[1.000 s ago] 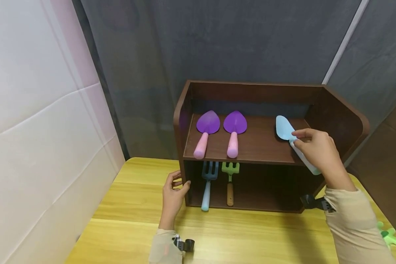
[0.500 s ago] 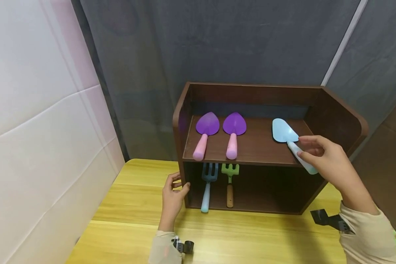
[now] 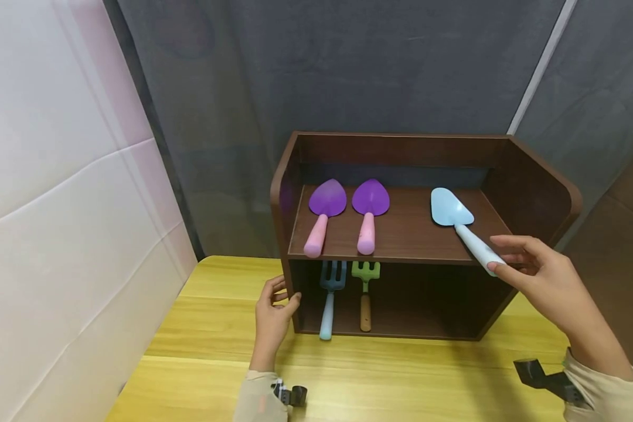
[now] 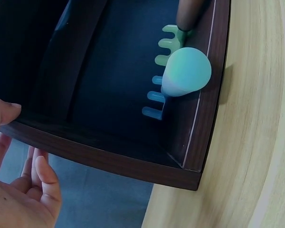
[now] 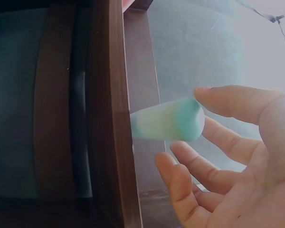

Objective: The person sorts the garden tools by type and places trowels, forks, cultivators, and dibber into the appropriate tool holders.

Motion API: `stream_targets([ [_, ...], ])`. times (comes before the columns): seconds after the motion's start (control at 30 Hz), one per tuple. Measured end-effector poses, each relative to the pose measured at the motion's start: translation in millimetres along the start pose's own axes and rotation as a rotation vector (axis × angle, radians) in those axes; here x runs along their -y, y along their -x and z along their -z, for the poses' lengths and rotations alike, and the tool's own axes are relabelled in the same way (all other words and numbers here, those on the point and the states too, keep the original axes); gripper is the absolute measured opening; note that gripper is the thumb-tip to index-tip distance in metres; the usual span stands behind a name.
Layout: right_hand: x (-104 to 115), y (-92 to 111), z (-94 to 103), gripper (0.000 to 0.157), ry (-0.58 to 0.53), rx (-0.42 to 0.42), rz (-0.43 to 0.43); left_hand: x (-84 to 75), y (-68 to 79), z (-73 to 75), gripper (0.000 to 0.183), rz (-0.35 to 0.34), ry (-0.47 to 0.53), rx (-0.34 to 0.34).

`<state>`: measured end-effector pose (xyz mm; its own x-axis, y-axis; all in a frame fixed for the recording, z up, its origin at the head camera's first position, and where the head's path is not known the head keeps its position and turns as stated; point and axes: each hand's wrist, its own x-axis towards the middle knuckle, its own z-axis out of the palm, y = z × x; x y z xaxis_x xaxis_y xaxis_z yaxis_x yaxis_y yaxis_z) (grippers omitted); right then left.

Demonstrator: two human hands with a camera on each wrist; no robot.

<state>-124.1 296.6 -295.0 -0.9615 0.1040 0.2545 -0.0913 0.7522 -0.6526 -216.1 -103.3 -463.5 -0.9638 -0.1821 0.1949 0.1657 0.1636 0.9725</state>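
Observation:
A light blue trowel (image 3: 452, 208) lies on the upper shelf at the right, its handle slanting out past the front edge. My right hand (image 3: 545, 278) is at the handle's end; the thumb touches it and the fingers are spread loosely around, not closed on it. In the right wrist view the pale handle end (image 5: 178, 121) sticks out by the thumb tip. My left hand (image 3: 271, 319) holds the left side panel of the brown shelf unit (image 3: 281, 193), thumb inside and fingers outside. Two purple trowels (image 3: 327, 198) with pink handles lie side by side on the upper shelf's left.
On the lower shelf, a blue hand fork (image 3: 327, 305) and a green hand fork (image 3: 366, 293) with a wooden handle lie at the left. The unit stands on a yellow wooden table (image 3: 206, 351). A dark curtain (image 3: 380, 64) hangs behind, a white wall (image 3: 74, 193) at left.
My right hand has slid from the trowel's neck back along the handle to its end. The trowel's blade has turned and shifted slightly left. The left hand has stayed on the panel.

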Motion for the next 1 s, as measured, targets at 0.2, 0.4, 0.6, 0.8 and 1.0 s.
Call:
stream_targets([
  [0.2,-10,7,-1.9,0.047,-0.01,0.031,0.001,-1.2,1.4,0.4,0.041,-0.001,0.003,0.005],
  [0.4,-12,9,-6.0,0.044,-0.016,0.014,0.005,-1.3,1.5,-0.1,0.042,-0.007,0.015,0.005],
  [0.6,-11,9,-9.0,0.043,-0.045,-0.021,0.014,1.6,0.1,-0.4,0.041,-0.019,0.004,0.001],
  [0.8,-8,5,-10.1,0.044,-0.082,-0.061,0.018,2.6,-0.6,0.4,0.042,-0.027,-0.01,0.0],
  [1.0,-3,-3,-14.3,0.044,-0.135,-0.093,0.031,3.0,-0.6,0.3,0.042,-0.023,-0.012,0.003],
])
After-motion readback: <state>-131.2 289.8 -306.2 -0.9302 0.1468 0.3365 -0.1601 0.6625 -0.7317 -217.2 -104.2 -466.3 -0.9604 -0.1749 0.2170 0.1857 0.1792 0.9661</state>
